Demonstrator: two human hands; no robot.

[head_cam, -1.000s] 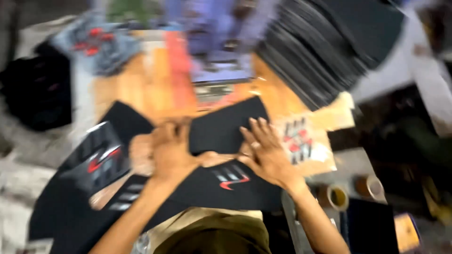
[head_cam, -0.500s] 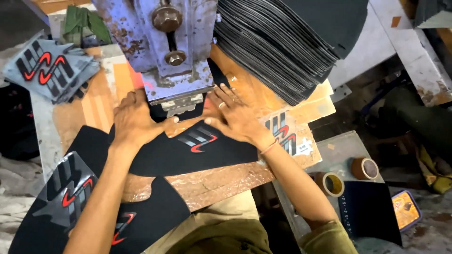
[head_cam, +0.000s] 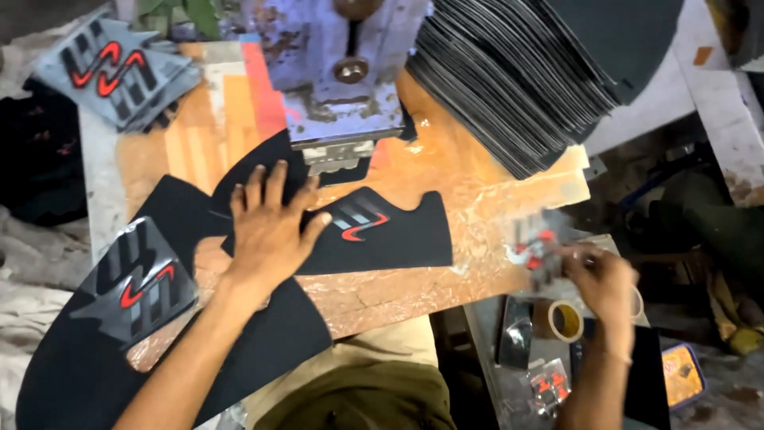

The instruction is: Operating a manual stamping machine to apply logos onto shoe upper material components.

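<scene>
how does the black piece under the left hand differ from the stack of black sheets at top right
The black piece is single and lies flat under the left hand; the stack is many sheets, fanned and untouched. The piece carries a red and grey mark; the stack's visible sheets look plain. Both are black.

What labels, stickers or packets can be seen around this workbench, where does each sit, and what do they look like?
Decal on black cut piece: bench centre, under the left hand; grey bars, red zigzag.
Transfer sheet: bench's left edge; grey, black bars, red zigzag.
Sheet stack: far left corner; same grey, black and red pattern.
Small stickers: at the right hand; red and pale, blurred.
Orange packet: low right; rectangular, purple rim.
</scene>
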